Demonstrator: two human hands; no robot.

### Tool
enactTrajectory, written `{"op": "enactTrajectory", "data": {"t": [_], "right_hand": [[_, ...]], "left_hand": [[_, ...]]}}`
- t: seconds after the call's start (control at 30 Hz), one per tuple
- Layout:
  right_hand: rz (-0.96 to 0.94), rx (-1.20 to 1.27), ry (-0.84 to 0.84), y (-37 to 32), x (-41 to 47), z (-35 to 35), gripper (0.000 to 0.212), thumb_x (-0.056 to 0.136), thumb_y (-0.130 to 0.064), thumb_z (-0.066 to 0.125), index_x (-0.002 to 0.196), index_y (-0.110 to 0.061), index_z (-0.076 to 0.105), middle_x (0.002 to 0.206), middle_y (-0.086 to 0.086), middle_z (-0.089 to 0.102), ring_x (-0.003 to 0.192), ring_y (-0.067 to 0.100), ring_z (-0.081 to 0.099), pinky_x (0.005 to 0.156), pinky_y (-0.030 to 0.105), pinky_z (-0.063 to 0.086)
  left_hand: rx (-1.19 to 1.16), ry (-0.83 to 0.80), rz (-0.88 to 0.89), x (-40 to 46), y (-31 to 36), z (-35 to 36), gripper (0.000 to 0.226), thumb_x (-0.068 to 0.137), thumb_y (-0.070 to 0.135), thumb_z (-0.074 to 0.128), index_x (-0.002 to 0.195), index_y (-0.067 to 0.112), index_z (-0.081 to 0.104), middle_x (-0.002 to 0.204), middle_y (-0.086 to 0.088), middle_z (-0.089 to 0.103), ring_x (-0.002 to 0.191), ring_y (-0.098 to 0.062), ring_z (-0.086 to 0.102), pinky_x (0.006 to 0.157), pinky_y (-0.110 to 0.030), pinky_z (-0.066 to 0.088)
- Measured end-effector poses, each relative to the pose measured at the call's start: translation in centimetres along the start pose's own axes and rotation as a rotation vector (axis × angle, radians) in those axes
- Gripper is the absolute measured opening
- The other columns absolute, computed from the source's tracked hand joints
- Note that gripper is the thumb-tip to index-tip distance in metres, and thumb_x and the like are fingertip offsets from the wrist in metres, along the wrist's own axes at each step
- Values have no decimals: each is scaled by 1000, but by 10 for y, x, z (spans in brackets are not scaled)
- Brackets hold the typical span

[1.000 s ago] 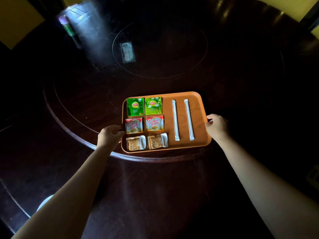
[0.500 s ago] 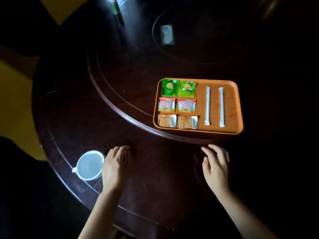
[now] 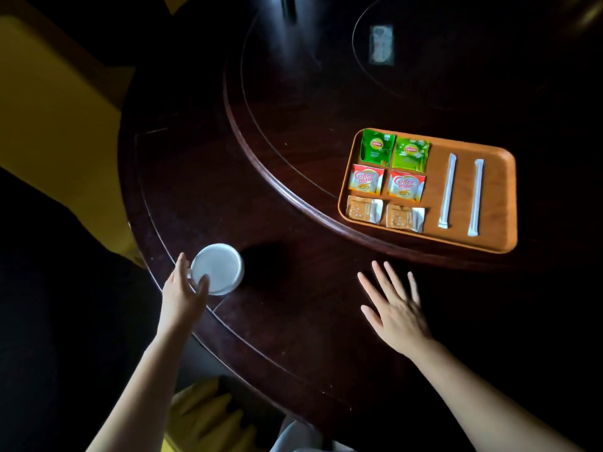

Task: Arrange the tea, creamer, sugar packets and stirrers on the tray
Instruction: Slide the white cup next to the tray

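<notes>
An orange tray [image 3: 496, 197] lies on the raised turntable at the right. On it are two green tea packets [image 3: 377, 148], two red-and-white creamer packets [image 3: 365, 179], two brown sugar packets [image 3: 363, 209] and two white wrapped stirrers [image 3: 447, 190] set side by side. My right hand [image 3: 396, 308] rests flat on the table, fingers spread, below the tray and apart from it. My left hand [image 3: 182, 288] is at a white cup [image 3: 218, 267] near the table's left edge, thumb and fingers around its rim and handle side; I cannot tell whether it grips the cup.
The dark round wooden table [image 3: 261, 321] has a raised turntable rim [image 3: 280, 184] curving past the tray. A small card [image 3: 381, 44] and a dark bottle [image 3: 288, 6] sit at the far side. Yellow upholstery [image 3: 208, 415] shows below the table edge.
Both hands let go of the tray and drew back. The view swung left. My left hand moved from the bare table to the white cup; my right hand spread flat.
</notes>
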State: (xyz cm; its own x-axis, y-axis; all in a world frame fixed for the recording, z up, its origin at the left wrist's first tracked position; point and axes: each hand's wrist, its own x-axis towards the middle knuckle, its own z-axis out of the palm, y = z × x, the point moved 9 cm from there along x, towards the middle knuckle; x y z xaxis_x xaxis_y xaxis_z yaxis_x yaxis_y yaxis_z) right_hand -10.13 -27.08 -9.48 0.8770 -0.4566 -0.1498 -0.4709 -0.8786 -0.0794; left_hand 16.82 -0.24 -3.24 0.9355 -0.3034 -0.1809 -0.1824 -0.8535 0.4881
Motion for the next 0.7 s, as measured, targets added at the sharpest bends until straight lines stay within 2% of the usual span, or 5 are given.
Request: {"op": "enactTrajectory", "data": {"t": [0.17,0.27,0.37,0.43,0.7], "right_hand": [[4,6,-2,0,-1,0,60,85,-49,32,141,-28,33,151,7,33,140,23,21,109,52,12],[4,3,-10,1,-1,1,60,85,-49,32,142,-28,33,151,7,32,140,23,19,109,53,12],[4,11,-11,1,0,1,60,85,-49,33,142,-28,33,151,7,33,140,24,21,109,53,13],[1,15,-5,0,0,0,60,86,-49,34,142,-28,33,151,7,33,140,25,25,109,53,14],[-4,22,-11,1,0,0,60,86,-49,34,143,-29,31,152,7,31,141,24,23,110,53,15]], "left_hand": [[-106,-52,-35,9,-11,-12,33,80,12,46,106,8,66,95,-7,62,90,-27,59,78,-36,46],[-226,-99,-120,16,-31,-11,25,82,20,59,101,8,67,92,-15,67,84,-33,66,79,-45,54],[-307,-115,-147,10,-34,-6,13,89,7,56,100,7,63,79,-14,63,55,-2,62,52,-15,51],[-402,-100,-176,2,-36,1,9,92,8,51,95,9,59,68,-8,55,42,3,54,40,-7,40],[-619,-54,-273,-8,-34,19,16,94,21,47,82,21,58,83,-10,64,74,-14,59,61,-27,44]]}}
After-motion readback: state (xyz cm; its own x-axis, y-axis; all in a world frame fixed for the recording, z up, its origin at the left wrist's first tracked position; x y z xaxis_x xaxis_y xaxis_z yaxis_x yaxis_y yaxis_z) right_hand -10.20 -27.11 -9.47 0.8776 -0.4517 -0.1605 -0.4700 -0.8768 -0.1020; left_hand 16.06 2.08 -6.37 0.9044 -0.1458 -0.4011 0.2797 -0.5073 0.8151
